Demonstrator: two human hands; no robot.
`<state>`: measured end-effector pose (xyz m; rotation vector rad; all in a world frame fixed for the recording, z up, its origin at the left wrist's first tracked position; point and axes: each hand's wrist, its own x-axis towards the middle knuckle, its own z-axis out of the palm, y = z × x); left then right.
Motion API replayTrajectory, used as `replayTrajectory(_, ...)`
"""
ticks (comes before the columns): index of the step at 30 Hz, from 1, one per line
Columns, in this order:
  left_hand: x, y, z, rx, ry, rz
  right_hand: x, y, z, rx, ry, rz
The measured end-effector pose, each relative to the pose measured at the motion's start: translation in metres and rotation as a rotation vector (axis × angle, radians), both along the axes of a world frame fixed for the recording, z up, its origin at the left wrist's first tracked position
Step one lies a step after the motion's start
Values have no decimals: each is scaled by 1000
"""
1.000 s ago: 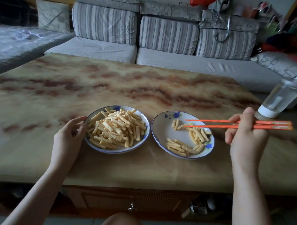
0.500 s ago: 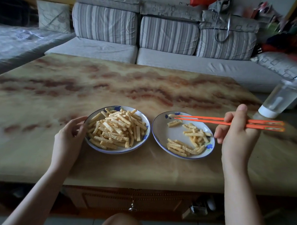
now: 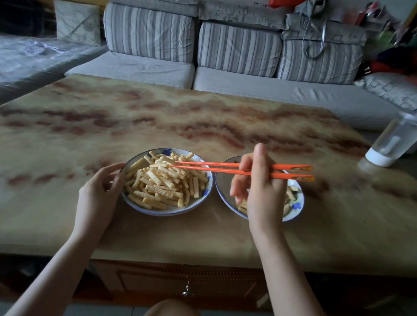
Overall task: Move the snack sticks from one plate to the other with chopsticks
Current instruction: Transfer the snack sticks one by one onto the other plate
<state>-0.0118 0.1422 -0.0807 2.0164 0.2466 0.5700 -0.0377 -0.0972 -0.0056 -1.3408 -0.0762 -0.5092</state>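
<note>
Right hand [image 3: 259, 184] pinching; left hand [image 3: 98, 191] loosely curled.

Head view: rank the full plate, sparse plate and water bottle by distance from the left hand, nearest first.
1. full plate: left of centre, its rim at the left hand's fingertips.
2. sparse plate: next plate to the right, partly behind the right hand.
3. water bottle: far right edge of the table.
</note>
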Motion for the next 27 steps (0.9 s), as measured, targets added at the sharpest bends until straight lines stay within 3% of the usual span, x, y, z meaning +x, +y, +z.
replayTrajectory(6,1,1,-2,0,6,2,1,3,-2,-50,-34,62)
replayTrajectory(11,1,1,-1,1,2,0,2,-25,4,15,-25,-99)
replayTrajectory(18,0,0,-1,-1,4,1,8,-83,5,-98,28,-383)
replayTrajectory(27,1,-1,0,4,3,8,18,-97,-3,-198,114,-370)
